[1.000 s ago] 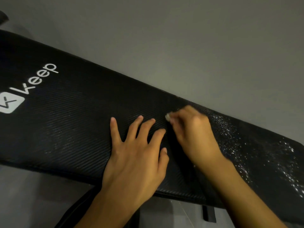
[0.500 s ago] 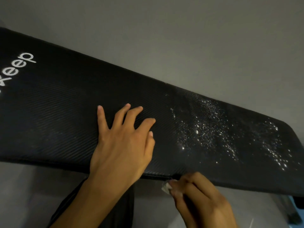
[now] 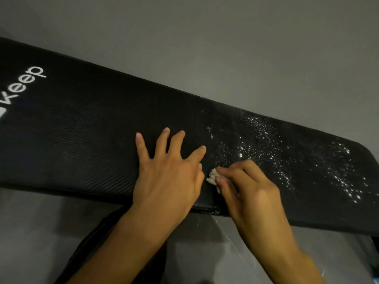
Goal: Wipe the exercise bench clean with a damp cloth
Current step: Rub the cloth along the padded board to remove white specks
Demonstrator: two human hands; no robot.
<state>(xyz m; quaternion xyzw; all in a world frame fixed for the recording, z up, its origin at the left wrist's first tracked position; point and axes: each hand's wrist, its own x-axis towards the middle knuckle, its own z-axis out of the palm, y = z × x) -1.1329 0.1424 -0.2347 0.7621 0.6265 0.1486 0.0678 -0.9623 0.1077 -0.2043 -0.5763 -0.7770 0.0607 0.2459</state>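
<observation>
A long black padded exercise bench (image 3: pixel 92 128) with a white "Keep" logo at its left runs across the view, tilted down to the right. White specks and droplets (image 3: pixel 266 144) cover its right part. My left hand (image 3: pixel 168 173) lies flat on the pad near the front edge, fingers spread. Just to its right, my right hand (image 3: pixel 248 187) pinches a small crumpled white cloth (image 3: pixel 213 178) against the pad, at the left limit of the speckled area. Most of the cloth is hidden under the fingers.
Grey floor (image 3: pixel 225 48) lies beyond and in front of the bench. A dark frame part of the bench (image 3: pixel 98 242) shows below the pad, under my left forearm.
My right hand went from the pad's far edge down past the front edge, then came back up onto the pad beside my left hand. The left hand stayed flat on the bench.
</observation>
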